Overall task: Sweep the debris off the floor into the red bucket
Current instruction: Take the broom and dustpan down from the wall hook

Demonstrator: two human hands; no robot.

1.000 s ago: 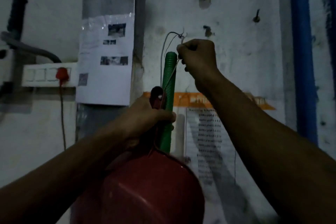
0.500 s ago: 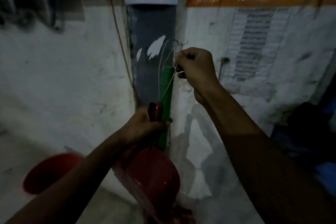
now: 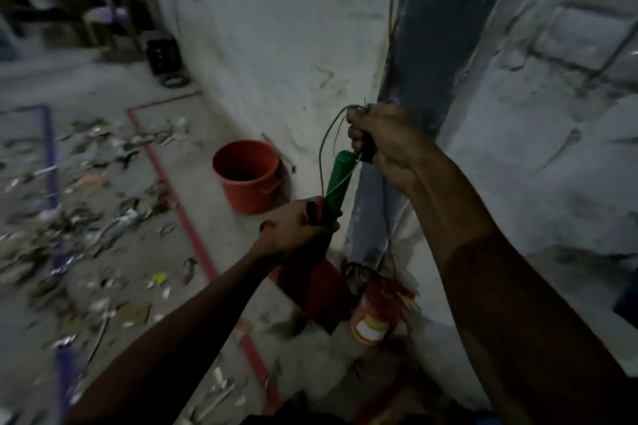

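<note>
1. I am gripping 2 handles together in my left hand (image 3: pixel 297 231): a green ribbed plastic handle (image 3: pixel 340 179) and the dark red handle (image 3: pixel 316 209) of a red plastic dustpan (image 3: pixel 322 297), which is hanging below my fist.
2. My right hand (image 3: pixel 383 145) is pinching a thin pale string loop (image 3: pixel 328 145) tied to the green handle's top.
3. The green handle is pointing up and a little right.
4. The round red plastic bucket (image 3: pixel 247 176) is standing by the wall, up and left of my left hand, which is nearer to it.
5. The scattered debris (image 3: pixel 86 210) is lying on the floor, left of the bucket.
</note>
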